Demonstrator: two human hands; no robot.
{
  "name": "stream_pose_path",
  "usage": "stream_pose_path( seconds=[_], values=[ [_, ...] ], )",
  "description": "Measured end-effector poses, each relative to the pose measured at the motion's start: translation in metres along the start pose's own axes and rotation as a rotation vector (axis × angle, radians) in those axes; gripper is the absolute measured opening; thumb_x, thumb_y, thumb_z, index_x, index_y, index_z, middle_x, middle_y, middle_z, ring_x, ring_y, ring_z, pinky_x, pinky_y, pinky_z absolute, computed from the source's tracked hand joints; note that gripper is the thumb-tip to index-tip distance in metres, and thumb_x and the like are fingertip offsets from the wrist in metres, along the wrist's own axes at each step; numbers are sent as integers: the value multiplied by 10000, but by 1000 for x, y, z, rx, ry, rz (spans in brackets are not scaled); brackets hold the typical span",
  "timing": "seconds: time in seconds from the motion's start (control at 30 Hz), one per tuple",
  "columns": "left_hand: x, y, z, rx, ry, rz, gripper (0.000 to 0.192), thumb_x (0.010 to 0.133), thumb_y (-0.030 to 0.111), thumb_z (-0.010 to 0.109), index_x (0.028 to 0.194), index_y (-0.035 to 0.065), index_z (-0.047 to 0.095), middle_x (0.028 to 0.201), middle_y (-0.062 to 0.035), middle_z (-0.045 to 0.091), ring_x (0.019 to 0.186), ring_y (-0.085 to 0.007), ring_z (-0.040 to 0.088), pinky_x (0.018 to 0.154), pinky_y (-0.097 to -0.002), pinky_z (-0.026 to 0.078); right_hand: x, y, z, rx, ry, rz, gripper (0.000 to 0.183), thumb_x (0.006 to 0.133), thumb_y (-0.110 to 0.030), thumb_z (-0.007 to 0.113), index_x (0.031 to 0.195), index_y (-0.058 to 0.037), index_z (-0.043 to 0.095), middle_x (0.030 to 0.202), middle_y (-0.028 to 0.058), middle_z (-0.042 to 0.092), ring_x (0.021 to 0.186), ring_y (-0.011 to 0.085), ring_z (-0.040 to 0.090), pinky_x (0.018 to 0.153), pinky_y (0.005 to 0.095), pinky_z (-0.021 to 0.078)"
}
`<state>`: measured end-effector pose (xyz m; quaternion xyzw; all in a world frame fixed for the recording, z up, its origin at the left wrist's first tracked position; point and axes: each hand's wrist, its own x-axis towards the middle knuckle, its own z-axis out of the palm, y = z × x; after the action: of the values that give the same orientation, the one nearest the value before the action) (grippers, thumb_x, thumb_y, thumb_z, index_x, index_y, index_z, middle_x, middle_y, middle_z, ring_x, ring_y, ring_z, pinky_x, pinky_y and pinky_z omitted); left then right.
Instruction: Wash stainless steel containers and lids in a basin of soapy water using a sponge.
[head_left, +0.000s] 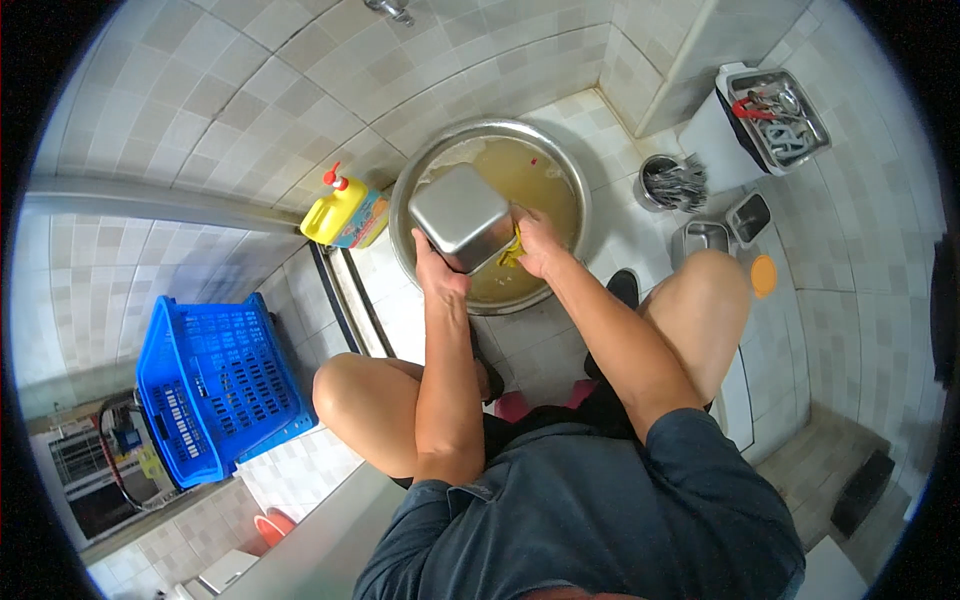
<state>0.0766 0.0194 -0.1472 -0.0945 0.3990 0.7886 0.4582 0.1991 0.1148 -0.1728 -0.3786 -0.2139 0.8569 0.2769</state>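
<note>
A deep rectangular stainless-steel food pan (463, 210) is tilted over a large round metal basin (399, 259), its flat underside facing up. My left hand (439, 268) grips the pan at its near left side. On the pan's right side, my right hand (538, 238) holds a yellow cloth (512, 253) against the wall, the cloth partly hidden by the fingers. Cloudy yellowish water (551, 187) with patches of foam fills the basin below. The pan's inside faces away from me and cannot be seen.
A yellow jug with a red pump (346, 214) stands left of the basin, a blue plastic crate (225, 390) farther left. To the right are a metal pot of cutlery (660, 184), small steel pans (705, 236), an orange lid (763, 276) and a utensil tray (784, 120) atop a white bin.
</note>
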Motion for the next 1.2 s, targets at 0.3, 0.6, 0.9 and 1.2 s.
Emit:
stream_pose_path(
  seconds=[0.3,0.6,0.9,1.2],
  values=[
    [-5,-14,-10,-235,-100,105,668,982,603,403,1394,87,507,1423,-121,523,1279,-346,508,1122,-525,339,-9,-17,14,-12,99,-26,369,967,-292,599,1213,-17,594,1141,120,652,997,210,645,820,391,536],
    [9,-13,-1,-26,9,-11,540,1036,519,381,1371,124,530,1346,-83,584,1237,-309,539,1105,-506,377,35,32,-28,42,117,42,352,978,-306,519,1218,-57,583,1070,82,633,921,210,600,777,390,513],
    [41,-7,-34,91,119,338,632,1048,510,353,1484,53,353,1466,-120,459,1328,-315,459,1095,-474,400,38,96,-9,-270,44,197,519,962,-385,592,1328,-19,549,1305,157,582,1160,266,544,937,429,460],
    [76,-44,-57,507,87,416,317,1022,290,553,1164,8,578,1067,-70,641,950,-152,602,845,-329,501,77,55,-64,-146,345,249,299,841,-135,654,1103,-1,603,960,140,642,824,258,647,651,421,545]
  ],
)
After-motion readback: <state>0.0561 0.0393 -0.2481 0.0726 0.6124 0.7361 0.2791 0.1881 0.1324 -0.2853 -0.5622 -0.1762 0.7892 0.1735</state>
